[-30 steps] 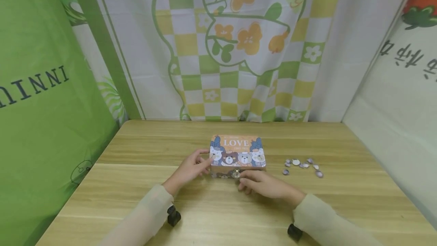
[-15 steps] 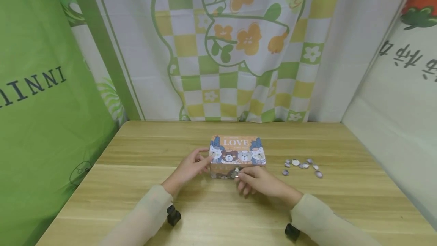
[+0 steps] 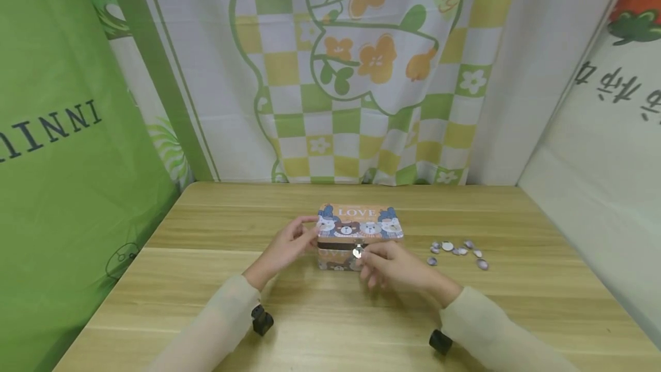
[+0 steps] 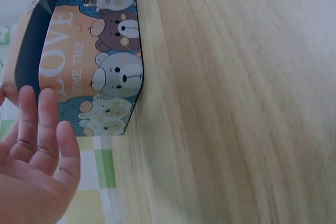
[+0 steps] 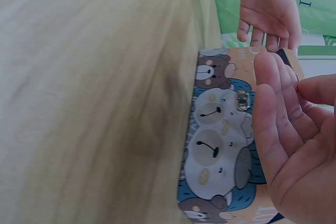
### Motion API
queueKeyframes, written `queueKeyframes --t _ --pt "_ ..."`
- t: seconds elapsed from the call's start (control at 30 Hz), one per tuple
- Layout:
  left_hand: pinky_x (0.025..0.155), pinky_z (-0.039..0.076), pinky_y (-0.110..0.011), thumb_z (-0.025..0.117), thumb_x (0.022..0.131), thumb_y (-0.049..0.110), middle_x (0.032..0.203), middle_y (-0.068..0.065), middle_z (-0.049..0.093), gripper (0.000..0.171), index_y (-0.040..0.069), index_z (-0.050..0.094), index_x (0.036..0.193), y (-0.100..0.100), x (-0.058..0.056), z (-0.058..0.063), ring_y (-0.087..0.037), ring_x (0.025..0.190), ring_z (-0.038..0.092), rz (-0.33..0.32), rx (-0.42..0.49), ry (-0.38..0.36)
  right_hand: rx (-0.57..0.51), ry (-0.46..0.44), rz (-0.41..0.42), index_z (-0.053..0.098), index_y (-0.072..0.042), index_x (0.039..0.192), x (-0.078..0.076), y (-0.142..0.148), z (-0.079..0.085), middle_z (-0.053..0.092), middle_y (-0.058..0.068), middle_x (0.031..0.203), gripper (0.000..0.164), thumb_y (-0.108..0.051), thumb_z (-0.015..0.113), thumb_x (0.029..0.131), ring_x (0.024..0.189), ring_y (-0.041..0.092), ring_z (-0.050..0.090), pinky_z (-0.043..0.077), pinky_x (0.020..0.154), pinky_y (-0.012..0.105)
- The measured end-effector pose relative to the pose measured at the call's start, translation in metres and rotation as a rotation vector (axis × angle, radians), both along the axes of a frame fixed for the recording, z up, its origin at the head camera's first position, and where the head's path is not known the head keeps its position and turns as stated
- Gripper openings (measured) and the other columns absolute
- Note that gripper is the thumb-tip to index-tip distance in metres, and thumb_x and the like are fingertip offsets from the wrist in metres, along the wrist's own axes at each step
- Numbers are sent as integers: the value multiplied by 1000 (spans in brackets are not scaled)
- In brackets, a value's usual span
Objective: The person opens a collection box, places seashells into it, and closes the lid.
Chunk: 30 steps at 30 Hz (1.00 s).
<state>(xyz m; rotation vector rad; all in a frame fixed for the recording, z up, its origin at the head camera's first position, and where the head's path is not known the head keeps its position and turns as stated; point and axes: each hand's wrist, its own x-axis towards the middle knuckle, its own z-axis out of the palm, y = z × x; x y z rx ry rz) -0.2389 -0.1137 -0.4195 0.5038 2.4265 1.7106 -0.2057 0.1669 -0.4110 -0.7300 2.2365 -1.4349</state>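
Note:
A small box [image 3: 360, 224] printed with bears and the word LOVE sits mid-table in the head view. Its lid is tilted up at the front, and a dark gap [image 4: 32, 51] shows under it in the left wrist view. My right hand [image 3: 396, 267] pinches the metal clasp [image 3: 357, 251] at the lid's front edge between thumb and fingers. Lower down, the catch [image 5: 242, 100] on the front wall is free of the clasp. With fingers extended, my left hand [image 3: 286, 247] touches the box's left end near the lid. The box's inside is hidden.
Several small purple and white shells [image 3: 447, 245] lie on the wooden table [image 3: 232, 211] to the right of the box. Printed cloth [image 3: 382, 131] hangs behind the table, a green one [image 3: 62, 200] at the left. A black wrist camera [image 3: 440, 342] sits under the right sleeve.
My right hand has taken hold of the clasp and moved up with it. The lid's front edge has risen, opening a dark gap. My left hand has shifted slightly upward along the box.

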Motion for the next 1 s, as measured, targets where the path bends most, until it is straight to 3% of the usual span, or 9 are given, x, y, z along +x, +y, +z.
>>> queueKeyframes --t 0.2,0.3,0.5,0.63,0.87,1.0 --pt "79 54 -45 53 103 11 105 -7 64 36 14 57 138 -3 -4 -4 -27 102 63 -14 -32 114 -13 47 32 65 8 111 -6 1 6 71 17 90 33 -18 45 109 78 41 69 58 55 38" --pt "89 54 -41 61 98 9 121 -9 60 42 12 55 139 -3 -6 -5 -30 111 58 -12 -32 152 -23 50 35 65 8 110 -8 1 8 70 22 93 33 -18 45 109 78 43 68 59 57 40" --pt "105 47 -47 68 95 10 145 -15 44 49 7 51 141 -4 -8 -9 -42 133 43 -5 26 128 -27 34 34 64 8 112 -7 0 10 69 25 95 33 -19 45 109 79 45 68 58 56 35" --pt "104 47 -49 68 96 10 145 -16 44 48 7 53 140 -4 -9 -10 -43 133 43 5 21 141 -32 31 21 64 8 112 -7 2 8 70 23 96 33 -18 45 109 80 45 67 59 57 37" --pt "106 43 -54 70 96 19 147 -12 47 49 11 52 141 -1 -11 -11 -39 135 44 28 33 111 -59 13 -29 61 7 123 -7 15 8 71 16 95 35 -21 47 108 82 40 69 59 64 53" --pt "109 39 -56 69 96 22 149 -12 47 54 9 48 144 1 -14 -8 -37 138 41 39 49 85 -71 10 -66 60 7 128 -8 29 11 70 19 98 38 -23 46 109 85 42 68 59 64 54"
